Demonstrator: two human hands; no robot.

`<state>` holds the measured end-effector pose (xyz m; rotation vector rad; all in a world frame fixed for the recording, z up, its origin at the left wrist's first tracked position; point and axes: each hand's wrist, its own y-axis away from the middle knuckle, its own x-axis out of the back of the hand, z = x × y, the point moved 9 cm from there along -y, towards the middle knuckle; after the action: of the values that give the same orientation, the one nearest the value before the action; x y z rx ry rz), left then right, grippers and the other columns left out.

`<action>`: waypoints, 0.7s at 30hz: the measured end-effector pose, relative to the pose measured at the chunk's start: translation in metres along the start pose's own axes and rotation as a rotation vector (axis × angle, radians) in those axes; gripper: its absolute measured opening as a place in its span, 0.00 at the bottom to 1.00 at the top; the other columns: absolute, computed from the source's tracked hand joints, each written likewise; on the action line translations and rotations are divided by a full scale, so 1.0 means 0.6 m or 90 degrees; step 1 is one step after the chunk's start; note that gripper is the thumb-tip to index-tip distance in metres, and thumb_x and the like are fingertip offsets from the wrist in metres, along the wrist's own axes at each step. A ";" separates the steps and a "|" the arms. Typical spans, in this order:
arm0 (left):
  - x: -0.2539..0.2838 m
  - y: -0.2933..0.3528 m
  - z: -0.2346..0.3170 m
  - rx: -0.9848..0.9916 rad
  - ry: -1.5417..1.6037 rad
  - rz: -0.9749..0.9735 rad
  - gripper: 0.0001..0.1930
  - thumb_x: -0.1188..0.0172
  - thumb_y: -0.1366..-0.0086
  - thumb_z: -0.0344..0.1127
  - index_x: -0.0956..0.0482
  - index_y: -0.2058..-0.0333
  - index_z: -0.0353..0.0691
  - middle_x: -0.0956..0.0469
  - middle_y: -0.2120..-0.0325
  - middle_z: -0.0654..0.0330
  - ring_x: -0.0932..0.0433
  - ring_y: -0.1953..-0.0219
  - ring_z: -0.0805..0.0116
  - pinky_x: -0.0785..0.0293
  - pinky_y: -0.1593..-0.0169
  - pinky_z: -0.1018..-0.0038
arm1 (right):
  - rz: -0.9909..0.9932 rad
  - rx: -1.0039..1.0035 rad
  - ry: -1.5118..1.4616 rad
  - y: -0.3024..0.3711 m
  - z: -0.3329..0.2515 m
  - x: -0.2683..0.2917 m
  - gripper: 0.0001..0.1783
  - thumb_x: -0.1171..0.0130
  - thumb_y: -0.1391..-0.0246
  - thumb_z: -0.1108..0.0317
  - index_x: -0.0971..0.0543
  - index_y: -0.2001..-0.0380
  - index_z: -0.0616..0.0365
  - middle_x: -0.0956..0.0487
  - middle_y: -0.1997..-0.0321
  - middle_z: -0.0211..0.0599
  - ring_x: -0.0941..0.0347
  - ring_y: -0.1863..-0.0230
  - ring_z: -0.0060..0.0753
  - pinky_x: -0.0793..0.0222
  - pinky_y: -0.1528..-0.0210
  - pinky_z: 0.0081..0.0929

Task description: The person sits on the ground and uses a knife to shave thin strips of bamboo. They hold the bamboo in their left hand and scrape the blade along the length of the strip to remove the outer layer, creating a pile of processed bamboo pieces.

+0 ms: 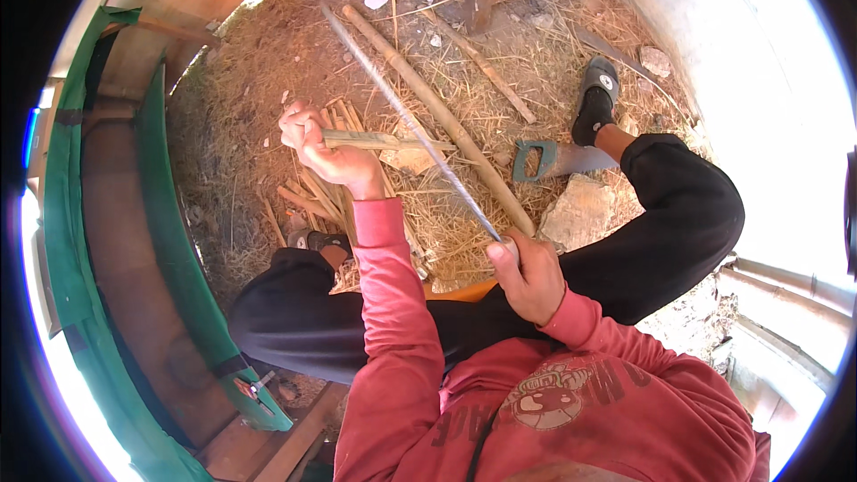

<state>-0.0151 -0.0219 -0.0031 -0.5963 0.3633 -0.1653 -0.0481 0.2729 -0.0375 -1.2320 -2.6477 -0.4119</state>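
Observation:
My left hand [326, 147] is closed around one end of a short split bamboo piece [361, 139], which points to the right. In my right hand [534, 278], near my lap, is the handle of a long, thin-bladed knife [403, 112]. Its blade slants up and to the left, passing across the bamboo piece; whether the two touch I cannot tell. The blade looks slightly blurred. Below my left hand several split bamboo strips [326, 195] lie in a loose heap between my legs.
A long bamboo pole [428, 103] lies beyond the knife, and a thinner stick [486, 67] farther off. Near my right foot are a green-handled handsaw [544, 161] and a large stone [580, 211]. A green-edged wooden structure [120, 241] stands left, a pale wall [759, 98] right. Straw covers the ground.

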 end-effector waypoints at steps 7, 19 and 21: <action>0.008 -0.001 -0.029 -0.008 0.087 -0.003 0.09 0.54 0.42 0.38 0.37 0.77 0.41 0.35 0.67 0.60 0.40 0.58 0.66 0.44 0.50 0.68 | -0.020 -0.030 0.178 -0.021 0.109 -0.027 0.26 0.44 0.38 0.50 0.24 0.72 0.69 0.27 0.84 0.55 0.26 0.80 0.58 0.32 0.74 0.45; -0.005 -0.004 -0.029 0.025 0.065 -0.073 0.16 0.56 0.40 0.46 0.36 0.77 0.39 0.37 0.67 0.59 0.43 0.60 0.64 0.44 0.53 0.68 | -0.020 -0.064 0.186 -0.032 0.122 -0.041 0.30 0.47 0.36 0.48 0.24 0.78 0.68 0.29 0.85 0.51 0.29 0.82 0.52 0.34 0.75 0.41; 0.002 0.008 -0.039 0.088 0.101 -0.041 0.16 0.54 0.42 0.47 0.35 0.76 0.39 0.36 0.65 0.59 0.43 0.60 0.65 0.43 0.53 0.69 | -0.013 -0.048 0.149 -0.037 0.068 -0.020 0.30 0.47 0.36 0.48 0.25 0.78 0.68 0.30 0.85 0.52 0.30 0.82 0.51 0.34 0.75 0.40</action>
<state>-0.0226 -0.0306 -0.0242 -0.4598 0.4822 -0.2981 -0.0597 0.2640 -0.0832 -1.1021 -2.4678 -0.6235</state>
